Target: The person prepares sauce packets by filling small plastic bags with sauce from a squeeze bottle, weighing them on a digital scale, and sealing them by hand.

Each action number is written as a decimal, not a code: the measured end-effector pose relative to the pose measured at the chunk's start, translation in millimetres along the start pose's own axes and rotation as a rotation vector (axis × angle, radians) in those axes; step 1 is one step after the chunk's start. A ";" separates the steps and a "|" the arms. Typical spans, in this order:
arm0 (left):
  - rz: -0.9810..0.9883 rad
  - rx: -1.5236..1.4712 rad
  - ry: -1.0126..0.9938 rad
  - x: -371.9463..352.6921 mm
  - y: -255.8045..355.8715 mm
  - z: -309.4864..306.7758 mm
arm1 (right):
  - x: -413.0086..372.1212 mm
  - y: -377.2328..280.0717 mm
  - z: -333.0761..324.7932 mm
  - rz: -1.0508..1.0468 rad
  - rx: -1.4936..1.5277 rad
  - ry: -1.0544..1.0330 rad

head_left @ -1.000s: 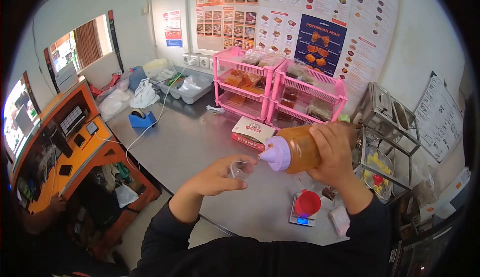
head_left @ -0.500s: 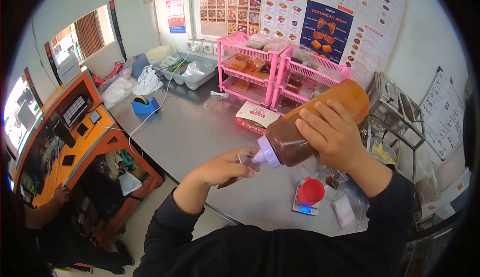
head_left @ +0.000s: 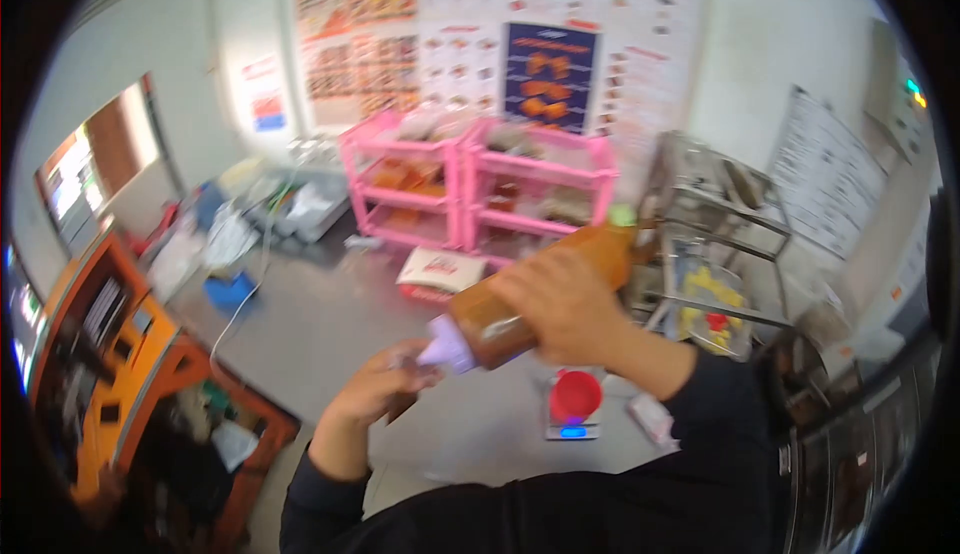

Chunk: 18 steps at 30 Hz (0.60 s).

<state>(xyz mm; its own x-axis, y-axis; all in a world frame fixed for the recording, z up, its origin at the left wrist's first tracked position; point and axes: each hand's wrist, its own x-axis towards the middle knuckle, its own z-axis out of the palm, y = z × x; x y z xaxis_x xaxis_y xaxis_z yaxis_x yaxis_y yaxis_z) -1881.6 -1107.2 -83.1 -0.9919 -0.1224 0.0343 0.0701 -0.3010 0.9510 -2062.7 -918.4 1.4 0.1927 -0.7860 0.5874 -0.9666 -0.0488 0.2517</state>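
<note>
Frame is motion-blurred; fine detail is limited.

Far left: an orange counter [head_left: 110,334] with dark screens runs down the frame edge. Just right of it, a blue tape dispenser [head_left: 232,289] sits on the steel desk [head_left: 320,324], in the left-centre area.

Centre, lower: the left hand [head_left: 385,386] is raised above the desk's near edge. Its fingers are curled closed on a small packet [head_left: 402,406], which shows dark brown below the hand; the blur hides its exact form.

Centre: a squeeze bottle [head_left: 500,319] of orange-brown sauce is tilted, base up to the right, with its lilac cap [head_left: 447,344] down to the left at the left hand. The right hand [head_left: 565,304] wraps the bottle body, fingers clamped over the top.

Behind, upper centre: a red-and-white box [head_left: 440,272] lies in front of two pink racks [head_left: 480,189].

Below the right hand: a red cup [head_left: 577,396] stands on a small scale [head_left: 572,426].

Right: a metal rack [head_left: 720,224].
</note>
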 end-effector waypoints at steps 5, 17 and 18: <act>0.175 -0.173 0.039 7.6 -11.6 -11.0 | -22.7 -17.3 36.7 0.434 0.306 -0.075; 0.313 -0.506 -0.020 -2.1 -45.9 -16.7 | -102.1 -84.6 193.9 0.995 1.043 0.129; 0.301 -0.514 -0.057 -1.9 -47.2 -12.7 | -101.6 -85.5 190.2 0.975 1.066 0.188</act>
<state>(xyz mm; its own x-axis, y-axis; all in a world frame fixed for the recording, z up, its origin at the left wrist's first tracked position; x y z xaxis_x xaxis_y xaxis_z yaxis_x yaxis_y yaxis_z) -1881.7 -1104.7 -131.9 -0.9236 -0.2264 0.3095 0.3772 -0.6815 0.6271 -2031.8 -951.5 -226.0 -0.6620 -0.6872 0.2993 -0.3725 -0.0449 -0.9270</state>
